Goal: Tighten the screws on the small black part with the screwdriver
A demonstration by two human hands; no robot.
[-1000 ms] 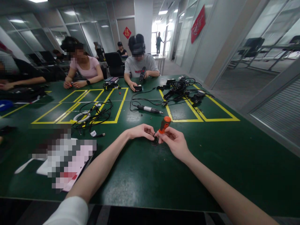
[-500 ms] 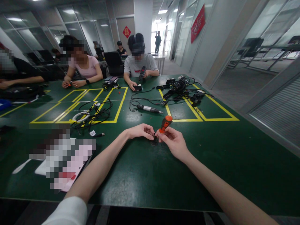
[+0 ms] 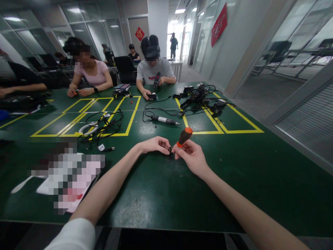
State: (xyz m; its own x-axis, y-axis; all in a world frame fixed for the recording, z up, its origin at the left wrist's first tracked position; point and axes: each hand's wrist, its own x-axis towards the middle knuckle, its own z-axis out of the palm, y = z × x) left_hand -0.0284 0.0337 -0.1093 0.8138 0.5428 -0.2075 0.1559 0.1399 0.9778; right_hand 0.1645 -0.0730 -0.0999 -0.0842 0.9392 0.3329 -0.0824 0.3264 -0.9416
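My right hand [image 3: 191, 157] is closed on a screwdriver [image 3: 185, 136] with an orange and dark grey handle, which leans up and to the right. Its shaft is hidden by my fingers. Close by on the left, my left hand [image 3: 156, 146] pinches a small black part with a round base [image 3: 170, 155] that rests on the green table [image 3: 156, 187]. The part is too small to name. The fingertips of both hands almost meet over it.
A pen-shaped electric screwdriver [image 3: 165, 120] with a cord lies beyond my hands. Tangled black cables [image 3: 104, 126] are at left, a larger cable heap [image 3: 200, 99] at far right. A pink-white packet [image 3: 83, 184] lies by my left forearm. A co-worker in grey [image 3: 155, 71] sits opposite.
The screwdriver's handle has turned in my right hand, showing more of its dark side. My left hand stays on the black part. The whole view has shifted slightly.
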